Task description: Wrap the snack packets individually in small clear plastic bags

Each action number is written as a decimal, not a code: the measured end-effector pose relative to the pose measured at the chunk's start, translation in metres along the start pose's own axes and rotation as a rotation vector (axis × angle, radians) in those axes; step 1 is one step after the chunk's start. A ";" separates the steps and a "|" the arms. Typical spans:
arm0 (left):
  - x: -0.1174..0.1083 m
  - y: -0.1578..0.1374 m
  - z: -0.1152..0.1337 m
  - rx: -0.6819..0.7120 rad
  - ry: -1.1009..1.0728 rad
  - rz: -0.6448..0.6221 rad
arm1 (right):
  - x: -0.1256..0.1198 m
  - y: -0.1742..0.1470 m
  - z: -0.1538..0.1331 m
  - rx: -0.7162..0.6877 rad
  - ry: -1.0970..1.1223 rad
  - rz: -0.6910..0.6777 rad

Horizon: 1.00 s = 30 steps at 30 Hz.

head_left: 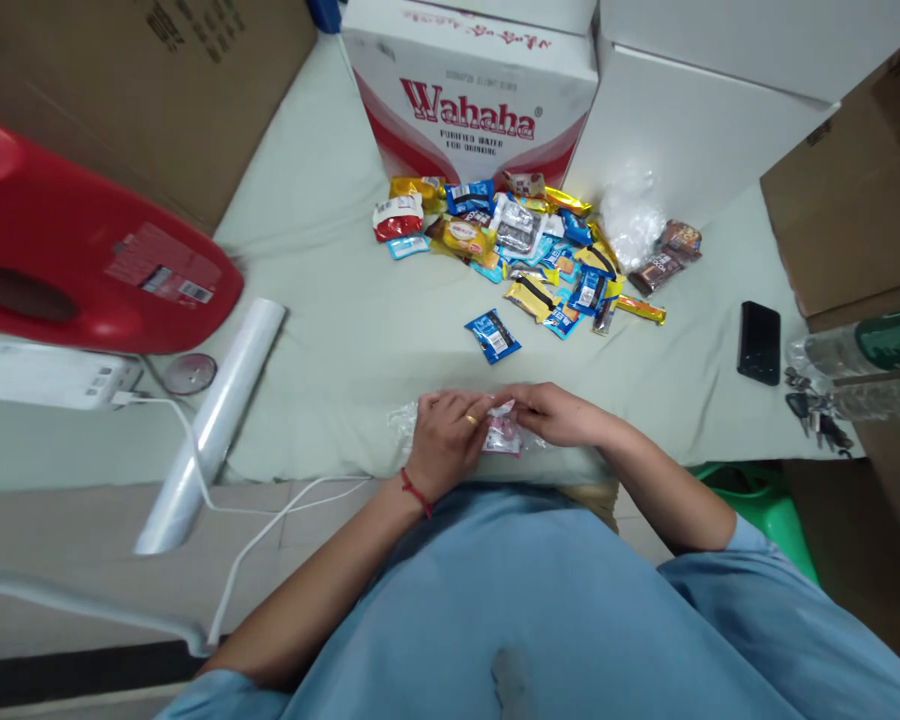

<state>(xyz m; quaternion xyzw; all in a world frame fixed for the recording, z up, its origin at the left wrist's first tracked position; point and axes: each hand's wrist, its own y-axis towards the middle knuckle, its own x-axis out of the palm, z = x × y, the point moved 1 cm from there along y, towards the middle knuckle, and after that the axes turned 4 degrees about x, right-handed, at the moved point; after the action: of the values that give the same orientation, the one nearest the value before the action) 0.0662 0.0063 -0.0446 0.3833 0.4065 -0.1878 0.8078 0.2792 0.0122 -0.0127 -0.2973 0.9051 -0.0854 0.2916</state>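
Close to the table's near edge, a clear plastic bag [402,424] lies crumpled under my hands, with a small pink-and-white packet [504,434] showing in the gap between them. My left hand [450,436] is closed over the bag from the left, its fingers bent and a ring on one. From the right, my right hand [559,413] grips the plastic above the packet, fingertips meeting those of the left. Part of the packet is hidden by the fingers. Just beyond the hands lies a single blue snack packet [493,335].
A heap of wrapped snacks [529,240] sits before a Wahaha carton [480,100]. At left are a red jug [82,240], a plastic film roll [214,420] and a white power bank [52,375] with cable. A phone [759,343], keys [817,415] and bottles [832,352] lie right.
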 end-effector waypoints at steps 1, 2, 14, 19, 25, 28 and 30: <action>0.005 0.000 -0.001 -0.028 0.017 0.003 | -0.001 0.000 0.000 0.041 0.020 0.001; 0.009 0.001 -0.001 -0.049 0.032 0.006 | -0.002 -0.002 -0.001 0.076 0.033 0.000; 0.015 0.004 0.005 -0.206 0.065 -0.022 | -0.016 -0.029 0.011 0.148 -0.370 0.279; 0.015 0.003 0.009 -0.343 0.101 0.019 | 0.006 -0.035 0.036 0.107 -0.418 0.399; 0.014 0.005 0.006 -0.357 0.085 -0.100 | 0.011 -0.054 0.026 0.140 -0.160 0.455; 0.014 0.005 0.005 -0.356 0.108 -0.129 | 0.015 -0.056 0.017 0.182 -0.092 0.438; 0.014 0.005 0.005 -0.357 0.131 -0.133 | 0.017 -0.055 0.016 0.224 -0.084 0.414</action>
<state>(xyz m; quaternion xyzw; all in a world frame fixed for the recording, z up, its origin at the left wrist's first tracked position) 0.0805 0.0051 -0.0519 0.2176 0.5093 -0.1405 0.8207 0.3042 -0.0420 -0.0162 -0.0748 0.9187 -0.1111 0.3714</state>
